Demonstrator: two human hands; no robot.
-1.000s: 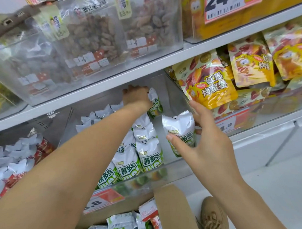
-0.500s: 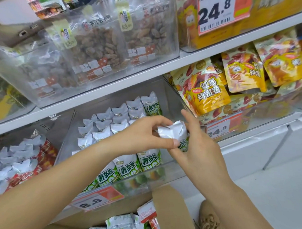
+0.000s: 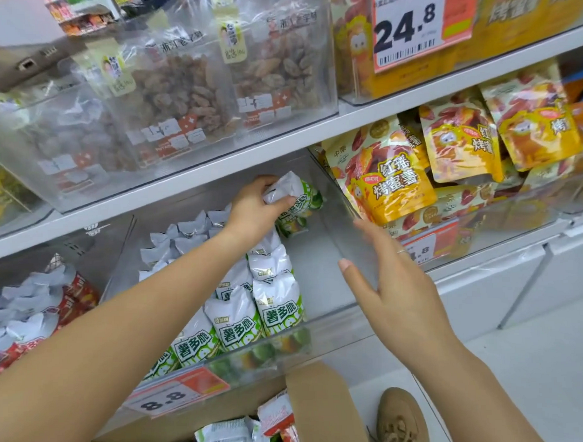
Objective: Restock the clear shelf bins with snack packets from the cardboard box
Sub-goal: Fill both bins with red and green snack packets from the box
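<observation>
My left hand reaches deep into the clear shelf bin on the middle shelf and grips a white-and-green snack packet at the back of the bin's right row. Rows of the same green packets fill the left and middle of the bin; its right side shows bare floor. My right hand hovers in front of the bin's right part, fingers spread, holding nothing. The cardboard box stands open below the shelf with several green and red packets inside.
A bin of red-and-white packets sits to the left, and a bin of yellow sweet-potato bags to the right. Clear bags of dried fruit fill the shelf above. A price tag 8.8 hangs on the bin's front. A tan shoe is on the floor.
My left hand took the green packet from my right hand and carried it to the back of the bin. My right hand let go and opened.
</observation>
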